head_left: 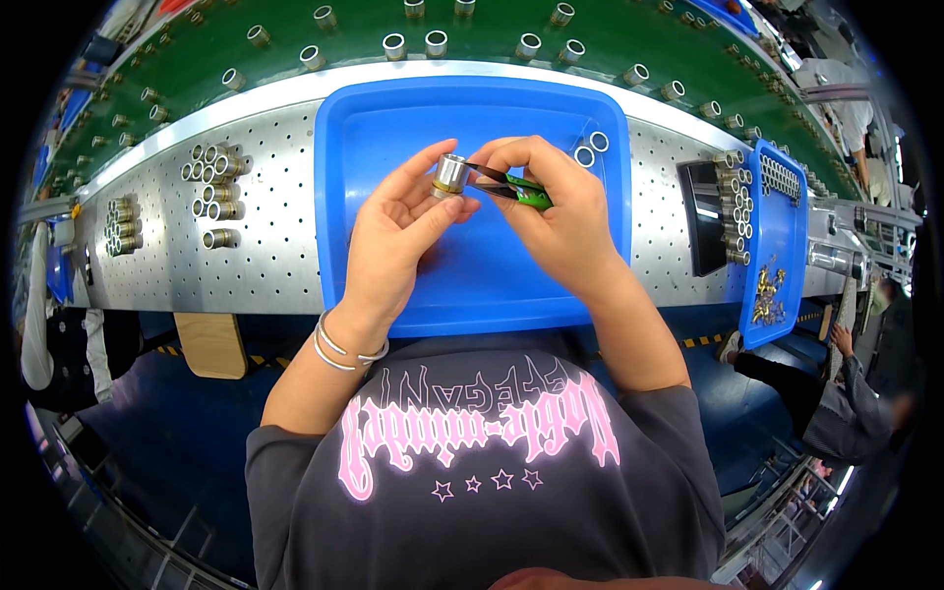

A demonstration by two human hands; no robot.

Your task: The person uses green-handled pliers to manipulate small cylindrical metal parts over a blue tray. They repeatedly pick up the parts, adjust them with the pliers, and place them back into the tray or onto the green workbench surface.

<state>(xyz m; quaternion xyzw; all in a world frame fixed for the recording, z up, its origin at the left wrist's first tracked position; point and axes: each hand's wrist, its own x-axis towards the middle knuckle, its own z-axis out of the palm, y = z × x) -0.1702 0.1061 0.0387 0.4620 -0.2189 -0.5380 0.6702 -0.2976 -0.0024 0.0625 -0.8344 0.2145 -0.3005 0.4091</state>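
Note:
A short silvery metal sleeve (451, 171) with a brass-coloured band round its lower end is held by my left hand (398, 221), between the thumb and fingers. My right hand (556, 206) is closed on a pointed two-legged tool (528, 192) with green and black handles. The tool's dark tips meet or nearly meet the sleeve's right side; exact contact cannot be made out. Both hands are above a large blue tray (472, 320). Two metal rings (584, 155) lie in the tray's far right corner.
Several metal sleeves (215, 238) stand on the perforated metal table (280, 246) at left. At right are a black flat device (702, 218), more sleeves (739, 202) and a smaller blue tray (752, 315) with brassy parts. Beyond runs a green belt (364, 25) carrying sleeves. A person (846, 408) is at right.

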